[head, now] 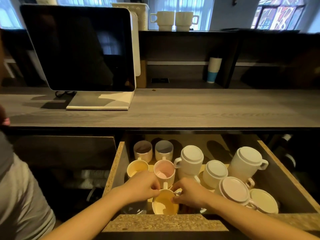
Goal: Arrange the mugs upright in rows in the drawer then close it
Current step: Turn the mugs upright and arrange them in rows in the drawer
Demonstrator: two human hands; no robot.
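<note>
Left hand (142, 186) and right hand (189, 192), grips apparently pinched on the rim of the yellow mug (163, 207) upright between them.

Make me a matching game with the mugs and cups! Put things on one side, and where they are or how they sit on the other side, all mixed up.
Things:
1. front yellow mug
2. mug with pink inside
3. tall white mug on the right
4. stack of paper cups

States:
A. upright in the drawer, no hand holding it
B. on the shelf behind the counter
C. gripped at the rim by the left hand and right hand
D. upside down in the drawer

Pairs: 1-C, 2-A, 3-D, 4-B
</note>
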